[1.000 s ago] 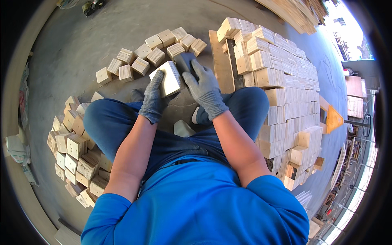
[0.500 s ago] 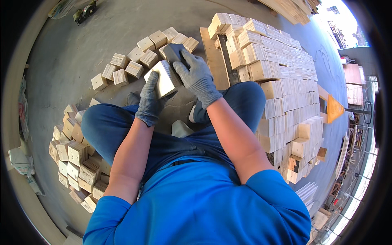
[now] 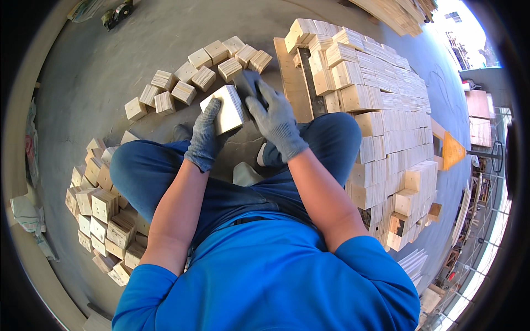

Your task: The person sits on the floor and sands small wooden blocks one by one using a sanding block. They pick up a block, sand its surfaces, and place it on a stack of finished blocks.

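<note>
My left hand (image 3: 205,133), in a grey knit glove, grips a pale plywood block (image 3: 227,110) above the floor between my knees, thumb on its near left side. In my gloved right hand (image 3: 272,115) is a dark grey sanding block (image 3: 248,85), held at the block's right edge. Whether the two touch at this instant is blurred. The fingers of my left hand under the block are hidden. Beyond my hands, several similar loose wooden blocks (image 3: 184,92) lie in a curved row on the floor.
At my right stands a large stack of wooden blocks (image 3: 381,121) on a pallet (image 3: 292,77). A heap of blocks (image 3: 105,204) sits by my left knee. Behind the stack is a yellow pallet jack part (image 3: 452,150). A power tool (image 3: 116,15) lies far left.
The sanding block has moved right and down, off the block's top toward its right edge. My left hand and the plywood block have shifted slightly to the right.
</note>
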The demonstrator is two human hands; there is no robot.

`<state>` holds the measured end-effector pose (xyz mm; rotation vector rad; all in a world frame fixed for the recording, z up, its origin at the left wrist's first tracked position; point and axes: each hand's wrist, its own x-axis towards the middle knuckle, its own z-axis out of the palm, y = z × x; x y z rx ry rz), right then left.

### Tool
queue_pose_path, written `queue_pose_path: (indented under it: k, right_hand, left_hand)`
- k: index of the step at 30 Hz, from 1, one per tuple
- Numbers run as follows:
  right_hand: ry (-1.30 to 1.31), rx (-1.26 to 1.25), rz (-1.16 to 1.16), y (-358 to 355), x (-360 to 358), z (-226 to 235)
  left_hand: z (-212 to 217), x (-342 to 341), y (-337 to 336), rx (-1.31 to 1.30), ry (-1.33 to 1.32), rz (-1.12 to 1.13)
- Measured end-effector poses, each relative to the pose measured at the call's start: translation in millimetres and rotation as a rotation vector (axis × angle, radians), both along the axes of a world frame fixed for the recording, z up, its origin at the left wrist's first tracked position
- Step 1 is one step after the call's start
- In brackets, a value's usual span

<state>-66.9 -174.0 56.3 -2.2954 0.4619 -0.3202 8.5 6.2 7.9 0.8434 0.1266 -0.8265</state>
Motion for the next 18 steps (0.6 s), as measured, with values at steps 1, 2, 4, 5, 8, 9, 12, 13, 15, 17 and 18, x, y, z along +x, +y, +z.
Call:
queue_pose_path:
  k: [1, 2, 4, 5, 8, 9, 12, 13, 15, 17, 18]
  right_hand:
    - [-0.007, -0.007, 0.000, -5.8, 14.9, 3.1]
    - [-0.013, -0.013, -0.002, -12.1, 29.0, 6.7]
    - [-0.039, 0.045, -0.009, -27.7, 47.4, 8.7]
    - [-0.058, 0.112, -0.011, -36.9, 53.6, 8.4]
    - [-0.067, 0.219, -0.048, -47.3, 46.4, 7.4]
    - [-0.062, 0.238, -0.066, -48.1, 40.9, 7.1]
    - [-0.103, 0.291, -0.011, -32.5, 14.7, 3.7]
    - [-0.115, 0.337, 0.002, -23.6, 2.9, 4.7]
    - [-0.057, 0.244, 0.044, -12.7, -17.1, -6.0]
    - [0.026, 0.067, 0.024, 0.0, -34.0, -17.0]
    - [0.010, 0.134, 0.023, 2.8, -39.5, -18.2]
  left_hand:
    - [0.4, -0.9, -0.9, -0.012, 0.025, -0.010]
    - [-0.4, -2.1, -1.2, -0.023, 0.052, -0.022]
    - [-5.1, -2.2, -0.2, -0.077, 0.048, -0.057]
    - [-1.4, -2.0, -0.6, -0.099, 0.036, -0.055]
    - [6.2, -1.4, 1.2, -0.112, 0.029, -0.022]
    - [7.1, 1.1, 3.0, -0.080, 0.042, -0.006]
    - [-0.3, 5.7, 7.5, -0.036, 0.083, 0.013]
    - [-3.9, 5.9, 8.9, -0.028, 0.098, 0.012]
    - [-5.5, 7.1, 8.7, -0.060, 0.134, 0.015]
    - [-2.9, 7.5, 8.4, -0.065, 0.157, 0.024]
    - [-0.4, 5.3, 6.6, -0.056, 0.164, 0.030]
